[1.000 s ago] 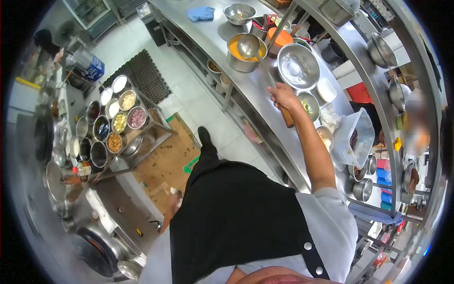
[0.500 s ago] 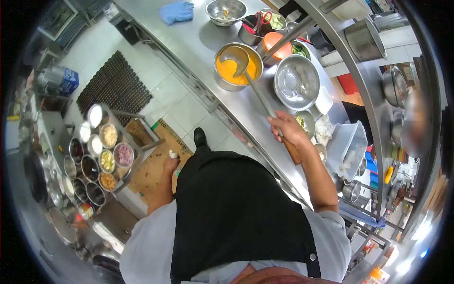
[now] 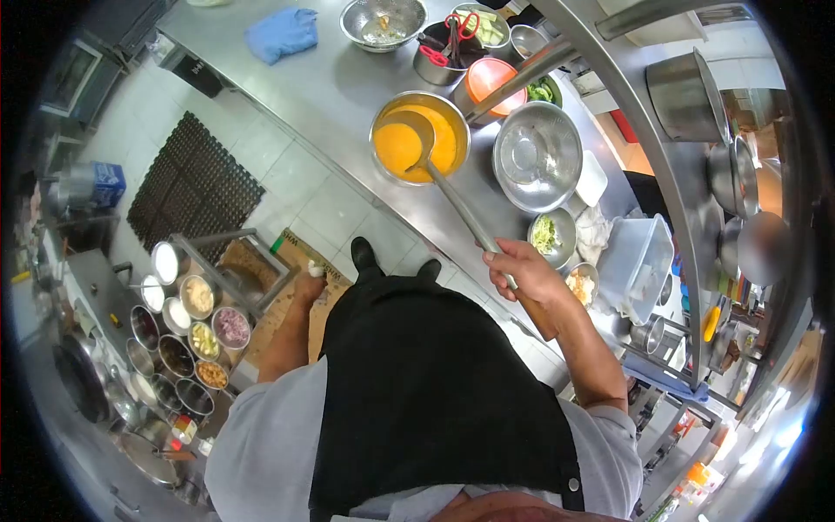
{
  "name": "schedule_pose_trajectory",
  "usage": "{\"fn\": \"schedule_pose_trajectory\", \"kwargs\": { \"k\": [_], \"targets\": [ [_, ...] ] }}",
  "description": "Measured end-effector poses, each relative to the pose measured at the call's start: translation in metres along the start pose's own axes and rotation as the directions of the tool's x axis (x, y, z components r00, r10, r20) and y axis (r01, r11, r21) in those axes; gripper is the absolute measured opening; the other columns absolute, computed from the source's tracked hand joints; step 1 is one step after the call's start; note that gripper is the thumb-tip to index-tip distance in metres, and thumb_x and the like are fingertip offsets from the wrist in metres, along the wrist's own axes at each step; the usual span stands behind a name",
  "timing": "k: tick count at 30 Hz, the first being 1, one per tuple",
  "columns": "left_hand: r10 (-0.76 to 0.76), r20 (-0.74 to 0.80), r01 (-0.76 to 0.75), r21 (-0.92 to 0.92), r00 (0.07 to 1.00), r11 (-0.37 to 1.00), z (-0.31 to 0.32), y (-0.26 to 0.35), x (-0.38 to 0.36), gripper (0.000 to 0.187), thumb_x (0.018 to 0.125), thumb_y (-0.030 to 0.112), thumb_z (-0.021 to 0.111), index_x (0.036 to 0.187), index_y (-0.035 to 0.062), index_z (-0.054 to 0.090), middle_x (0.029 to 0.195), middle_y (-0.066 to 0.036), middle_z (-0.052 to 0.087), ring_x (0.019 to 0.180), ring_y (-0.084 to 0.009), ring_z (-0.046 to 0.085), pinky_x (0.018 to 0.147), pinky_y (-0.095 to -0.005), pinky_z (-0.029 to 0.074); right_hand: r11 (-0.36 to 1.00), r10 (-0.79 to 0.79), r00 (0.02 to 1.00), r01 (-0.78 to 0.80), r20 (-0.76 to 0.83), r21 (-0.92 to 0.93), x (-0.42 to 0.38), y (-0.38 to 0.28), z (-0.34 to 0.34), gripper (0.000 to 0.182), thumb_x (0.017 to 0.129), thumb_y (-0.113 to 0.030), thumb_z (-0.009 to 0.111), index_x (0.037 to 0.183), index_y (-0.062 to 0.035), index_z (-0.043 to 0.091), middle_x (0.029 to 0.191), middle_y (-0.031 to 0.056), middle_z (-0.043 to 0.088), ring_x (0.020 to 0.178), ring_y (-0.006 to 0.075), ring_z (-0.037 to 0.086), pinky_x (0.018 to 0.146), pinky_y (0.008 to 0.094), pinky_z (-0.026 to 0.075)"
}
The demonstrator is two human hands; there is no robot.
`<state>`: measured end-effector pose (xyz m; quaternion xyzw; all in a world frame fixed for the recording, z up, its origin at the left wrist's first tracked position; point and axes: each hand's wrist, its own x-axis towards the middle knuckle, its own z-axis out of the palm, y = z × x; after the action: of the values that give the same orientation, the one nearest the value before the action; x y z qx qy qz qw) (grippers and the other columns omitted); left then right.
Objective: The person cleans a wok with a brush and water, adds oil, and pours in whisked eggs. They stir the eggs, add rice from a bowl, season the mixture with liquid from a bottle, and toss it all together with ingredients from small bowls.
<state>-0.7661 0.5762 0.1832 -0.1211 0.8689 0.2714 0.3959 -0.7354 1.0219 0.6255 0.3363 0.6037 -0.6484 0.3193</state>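
My right hand (image 3: 527, 271) is closed around the wooden handle of a long metal ladle (image 3: 457, 202). The ladle's bowl is in a steel bowl (image 3: 461, 158) of orange liquid and is filled with that liquid. My left hand (image 3: 310, 285) hangs low at my left side with its fingers closed, and a small whitish thing (image 3: 315, 269) shows at its fingers. Right of the orange liquid stands a large shiny steel bowl (image 3: 537, 157) with a little clear residue in it. Just behind is an orange-lidded container (image 3: 496, 83).
A blue cloth (image 3: 281, 35), a colander (image 3: 380, 24) and a pot with red-handled scissors (image 3: 441, 70) stand on the steel table (image 3: 335, 113). Shelf rails (image 3: 635, 130) cross above its right side. Several ingredient containers (image 3: 198, 297) are at left. A black mat (image 3: 196, 183) lies on the floor.
The ladle's bowl, empty-looking before, now holds orange liquid. The view has shifted, so the table items appear further left. A second shoe shows.
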Motion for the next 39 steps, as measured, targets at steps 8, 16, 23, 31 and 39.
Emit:
{"fn": "schedule_pose_trajectory", "kwargs": {
  "k": [8, 16, 23, 31, 39],
  "targets": [
    [-0.118, -0.073, 0.092, -0.289, 0.99, 0.953, 0.03, -0.029, -0.052, 0.029, 0.076, 0.016, 0.078, 0.099, -0.0013, 0.074, 0.097, -0.021, 0.075, 0.089, -0.0344, 0.073, 0.078, -0.0444, 0.054, 0.983, 0.003, 0.991, -0.027, 0.133, 0.181, -0.004, 0.004, -0.024, 0.04, 0.104, -0.024, 0.057, 0.138, -0.0021, 0.055, 0.065, 0.0002, 0.045, 0.046, 0.0111, 0.043, 0.043, 0.0265, 0.033],
    [-0.157, -0.082, 0.116, -0.377, 0.984, 0.919, 0.137, -0.139, -0.135, 0.021, 0.076, 0.01, 0.076, 0.094, 0.0003, 0.072, 0.088, -0.014, 0.074, 0.079, -0.0258, 0.071, 0.068, -0.0401, 0.053, 0.92, -0.103, 0.938, -0.036, 0.33, 0.39, -0.002, 0.056, -0.056, 0.046, 0.106, -0.029, 0.055, 0.145, -0.0056, 0.047, 0.067, -0.0018, 0.043, 0.05, 0.011, 0.041, 0.046, 0.0278, 0.033],
    [-0.213, -0.188, 0.068, -0.576, 0.959, 0.814, 0.239, -0.166, -0.209, 0.018, 0.076, 0.012, 0.075, 0.092, 0.003, 0.074, 0.085, -0.014, 0.074, 0.08, -0.025, 0.072, 0.068, -0.0411, 0.054, 0.911, -0.151, 0.887, -0.047, 0.437, 0.41, -0.007, 0.084, -0.079, 0.048, 0.105, -0.03, 0.056, 0.146, -0.0079, 0.045, 0.069, -0.003, 0.044, 0.055, 0.0111, 0.043, 0.051, 0.0283, 0.036],
    [-0.42, -0.24, 0.274, -0.469, 0.875, 0.84, 0.26, -0.114, -0.335, 0.02, 0.082, 0.014, 0.069, 0.096, 0.0012, 0.073, 0.092, -0.018, 0.075, 0.084, -0.0309, 0.073, 0.073, -0.0442, 0.053, 0.963, -0.192, 0.914, 0.105, 0.357, 0.247, -0.058, 0.1, -0.074, 0.046, 0.106, -0.027, 0.054, 0.146, -0.0049, 0.046, 0.067, -0.0007, 0.045, 0.049, 0.0122, 0.044, 0.045, 0.0289, 0.036],
    [-0.493, -0.128, 0.267, -0.711, 0.861, 0.651, 0.323, -0.209, -0.375, 0.025, 0.082, 0.016, 0.077, 0.102, 0.0019, 0.07, 0.087, -0.014, 0.073, 0.08, -0.0265, 0.07, 0.074, -0.0421, 0.053, 0.999, -0.045, 0.932, 0.034, 0.359, 0.038, -0.09, 0.162, -0.009, 0.042, 0.104, -0.021, 0.057, 0.143, -0.0037, 0.051, 0.065, 0.0013, 0.044, 0.048, 0.0139, 0.046, 0.046, 0.0306, 0.037]
  ]
}}
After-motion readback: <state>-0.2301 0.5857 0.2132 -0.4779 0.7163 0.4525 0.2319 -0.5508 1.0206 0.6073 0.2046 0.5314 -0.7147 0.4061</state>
